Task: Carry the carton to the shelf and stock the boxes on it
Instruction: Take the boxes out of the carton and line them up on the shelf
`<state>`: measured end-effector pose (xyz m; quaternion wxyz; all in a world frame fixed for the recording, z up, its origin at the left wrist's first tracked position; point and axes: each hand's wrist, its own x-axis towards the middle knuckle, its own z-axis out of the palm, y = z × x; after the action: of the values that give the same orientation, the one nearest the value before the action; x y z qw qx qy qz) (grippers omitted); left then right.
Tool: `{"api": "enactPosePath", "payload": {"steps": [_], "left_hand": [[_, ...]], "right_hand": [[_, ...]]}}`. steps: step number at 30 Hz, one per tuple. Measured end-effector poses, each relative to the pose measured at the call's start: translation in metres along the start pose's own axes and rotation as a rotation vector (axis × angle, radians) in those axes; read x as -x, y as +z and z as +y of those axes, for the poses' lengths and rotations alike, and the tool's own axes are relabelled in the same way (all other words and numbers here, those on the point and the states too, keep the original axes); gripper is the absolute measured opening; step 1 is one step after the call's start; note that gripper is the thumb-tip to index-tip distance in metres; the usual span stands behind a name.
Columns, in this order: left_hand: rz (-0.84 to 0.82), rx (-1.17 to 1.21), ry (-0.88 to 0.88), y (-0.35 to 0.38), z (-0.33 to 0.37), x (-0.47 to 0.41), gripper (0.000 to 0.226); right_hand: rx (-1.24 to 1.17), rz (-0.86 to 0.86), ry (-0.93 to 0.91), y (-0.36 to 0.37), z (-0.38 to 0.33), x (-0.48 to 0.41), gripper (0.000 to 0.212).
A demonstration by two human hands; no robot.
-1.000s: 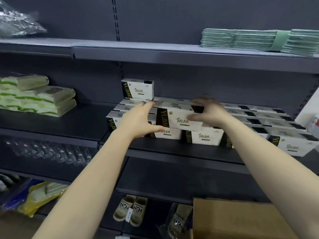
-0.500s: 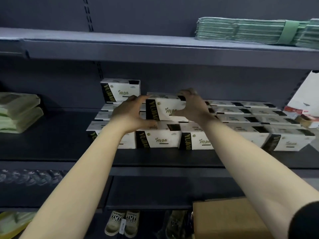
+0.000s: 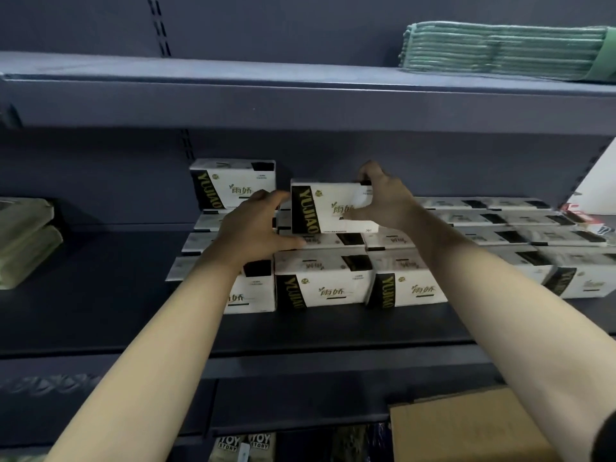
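In the head view, the right hand [image 3: 390, 201] holds the box [image 3: 328, 208] by its right end, thumb on the front and fingers over the top. The left hand [image 3: 253, 228] is spread wide at the left end, just touching. The box has moved back and now sits on the lower boxes [image 3: 325, 288] on the shelf [image 3: 100, 295], beside the top box [image 3: 233, 188]. I think it is nearly placed. The carton [image 3: 466, 428] waits below.

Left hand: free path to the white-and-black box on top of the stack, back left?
Likely yes. The left hand looks open and sits just in front of that white-and-black box, with nothing between them. The right hand grips the neighbouring white box.
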<state>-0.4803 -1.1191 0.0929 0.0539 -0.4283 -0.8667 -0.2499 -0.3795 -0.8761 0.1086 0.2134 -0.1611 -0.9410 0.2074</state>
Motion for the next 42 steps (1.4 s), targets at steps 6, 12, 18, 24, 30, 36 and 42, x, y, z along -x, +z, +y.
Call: {"api": "enactPosePath", "payload": {"steps": [6,12,18,24,30,36,42], "left_hand": [[0.001,-0.013,0.0,-0.003,-0.006,-0.011,0.091],[-0.02,-0.025,-0.019,-0.003,-0.016,-0.014,0.09],[-0.011,-0.045,-0.044,0.004,-0.027,-0.019,0.085],[-0.022,-0.049,-0.065,0.012,-0.037,-0.022,0.084],[-0.016,-0.066,-0.08,0.013,-0.036,-0.021,0.085],[-0.022,-0.068,-0.075,0.012,-0.022,-0.007,0.084],[-0.006,0.024,-0.072,0.012,0.007,0.025,0.08]], "right_hand": [[-0.008,0.075,0.012,0.002,0.002,-0.009,0.06],[0.06,0.095,0.011,0.02,-0.009,-0.027,0.066],[0.254,0.102,0.082,0.048,-0.017,-0.04,0.084],[0.256,0.133,0.09,0.063,-0.017,-0.055,0.079],[0.31,0.12,0.052,0.062,-0.014,-0.059,0.077],[0.213,0.085,0.132,0.063,-0.014,-0.042,0.102],[0.019,0.075,0.114,0.053,-0.003,0.008,0.1]]}}
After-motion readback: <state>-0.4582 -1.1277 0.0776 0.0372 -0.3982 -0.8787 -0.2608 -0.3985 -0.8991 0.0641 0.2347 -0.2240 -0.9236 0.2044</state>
